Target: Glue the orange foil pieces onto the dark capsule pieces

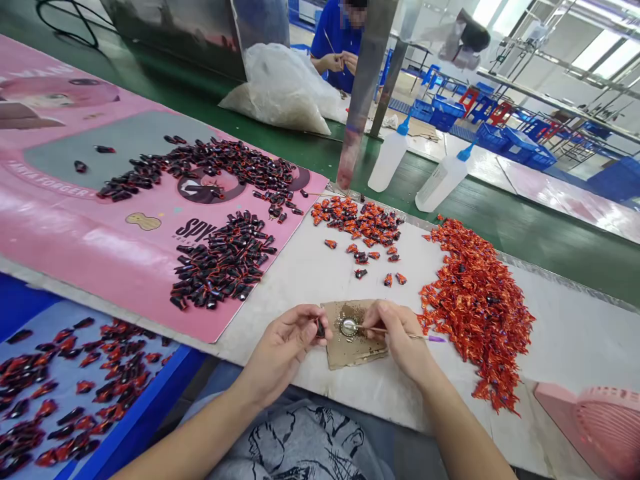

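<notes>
My left hand (295, 333) pinches a small dark piece (320, 327) with a reddish edge between thumb and fingers. Closed around a thin brush (420, 336) with a purple end is my right hand (400, 333). The brush's tip reaches a small round dish (348, 326) that holds something shiny. Under the dish lies a stained brown cardboard piece (345, 359). Just beyond the hands are loose red-and-black pieces (373, 223). To the right of my right hand spreads a large heap of orange-red pieces (475, 300).
Black pieces (220, 260) lie in groups on a pink printed mat (125, 267). At lower left, a blue tray (145, 407) holds more pieces. Two white bottles (390, 159) stand by a metal post (367, 93). A pink fan (600, 420) is at right. Another person (340, 47) sits opposite.
</notes>
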{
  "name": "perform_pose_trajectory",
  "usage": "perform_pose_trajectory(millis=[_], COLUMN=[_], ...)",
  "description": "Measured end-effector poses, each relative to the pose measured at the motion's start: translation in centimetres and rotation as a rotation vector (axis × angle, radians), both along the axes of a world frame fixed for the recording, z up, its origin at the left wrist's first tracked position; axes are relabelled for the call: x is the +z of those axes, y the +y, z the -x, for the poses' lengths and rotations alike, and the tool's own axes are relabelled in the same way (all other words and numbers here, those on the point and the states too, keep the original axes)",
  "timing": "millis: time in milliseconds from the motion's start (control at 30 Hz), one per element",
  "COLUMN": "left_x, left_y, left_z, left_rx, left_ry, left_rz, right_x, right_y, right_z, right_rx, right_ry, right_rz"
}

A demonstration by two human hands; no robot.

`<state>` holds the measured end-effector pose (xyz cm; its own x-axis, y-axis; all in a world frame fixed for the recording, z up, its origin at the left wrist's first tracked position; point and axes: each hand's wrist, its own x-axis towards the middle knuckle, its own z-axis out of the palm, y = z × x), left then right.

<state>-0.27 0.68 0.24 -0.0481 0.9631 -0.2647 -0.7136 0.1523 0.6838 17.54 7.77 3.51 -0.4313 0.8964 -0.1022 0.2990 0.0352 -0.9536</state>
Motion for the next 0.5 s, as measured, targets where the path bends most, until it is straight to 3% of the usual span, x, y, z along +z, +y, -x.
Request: perform_pose_trajectory(millis=[167, 400, 500], left_x=[-0.03, -0.10, 0.09], left_y=[0.43, 0.41, 0.47], left_z=[0.01, -0.04, -0.23], left_rx=[-0.016, -0.030, -0.020], left_ry=[-0.037, -0.008, 0.015], left_rz=[0.028, -0.003, -0.030], right_x=[-0.67, 0.00, 0.17], right_y=[-0.32, -0.24, -0.38], right_z=[0.35, 0.27, 0.33], right_rx=[0.047, 0.077, 0.118], right_ry=[-0.192, -0.279, -0.328], right_rz=[-0.275, -0.407, -0.565])
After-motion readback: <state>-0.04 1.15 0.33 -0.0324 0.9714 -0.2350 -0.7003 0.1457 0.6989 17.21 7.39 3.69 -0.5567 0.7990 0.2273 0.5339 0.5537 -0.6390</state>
